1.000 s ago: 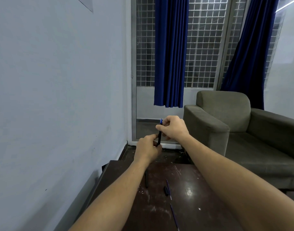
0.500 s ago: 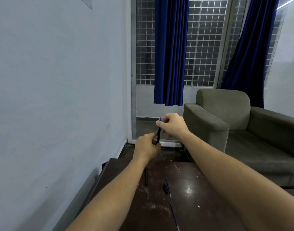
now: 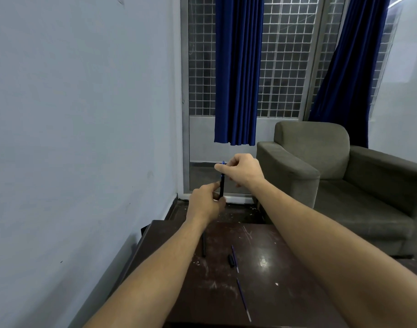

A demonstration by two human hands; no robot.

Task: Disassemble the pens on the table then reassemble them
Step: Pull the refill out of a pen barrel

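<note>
My left hand (image 3: 206,204) grips the lower end of a slim black pen (image 3: 222,185) w/ a blue tip on top. Its fingers are curled round the barrel, thumb pressed against the side. My right hand (image 3: 244,170) pinches the upper end, thumb & forefinger closed on it right under the blue tip, other fingers curled in behind. The pen stands approx. upright in the air btwn both hands, above & past the far edge of the dark brown wooden counter (image 3: 285,268), not touching it.

Loose pen parts lie on the counter:
- A thin black barrel (image 3: 203,247) lies lengthwise near the left side, its top end hidden behind my left forearm.
- A short black cap (image 3: 231,260) lies near the middle, just beside a thin blue refill (image 3: 235,258). Can't tell if they touch.
- A second blue refill (image 3: 243,297) w/ a pale end lies closer to me, apart from the rest.

The counter top is scratched & flecked w/ white marks. A grey-green armchair (image 3: 321,162) stands beyond it on the right, a blue curtain (image 3: 238,67) hangs over the gridded window, & a pale wall (image 3: 84,138) runs along the left.
</note>
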